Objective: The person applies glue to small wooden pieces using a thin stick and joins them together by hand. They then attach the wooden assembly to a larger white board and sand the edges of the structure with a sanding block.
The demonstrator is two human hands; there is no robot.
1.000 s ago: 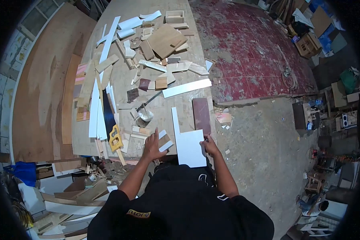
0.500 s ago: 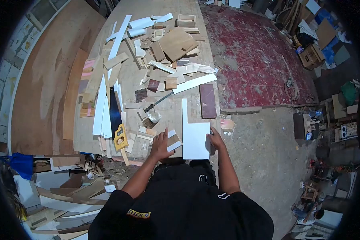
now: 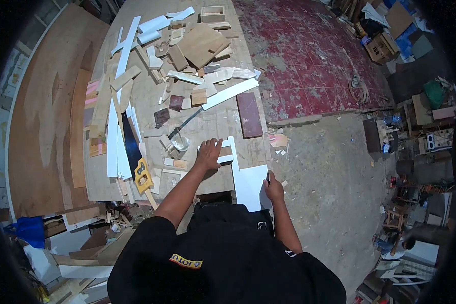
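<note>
An L-shaped white board (image 3: pixel 252 186) lies at the table's near edge, its narrow arm pointing away from me. My right hand (image 3: pixel 274 188) grips the board's right edge with curled fingers; a small dark thing shows at the fingertips, too little of it to name. My left hand (image 3: pixel 209 155) holds a small wooden block (image 3: pixel 227 151) with white and brown faces. The block sits against the left side of the narrow arm, and my palm hides part of it. Left of that hand stands a whitish cup (image 3: pixel 180 144).
A yellow-handled handsaw (image 3: pixel 141 175) lies left among long white strips (image 3: pixel 124 66). Farther back are wood offcuts, a brown panel (image 3: pixel 201 45) and a small open box (image 3: pixel 213 13). A dark red board (image 3: pixel 249 115) lies near the table's right edge. Another person (image 3: pixel 392 245) is at far right.
My left hand has carried the block forward and right, up against the board's narrow arm. The white board has turned slightly and sits nearer my body. The whole view has shifted.
</note>
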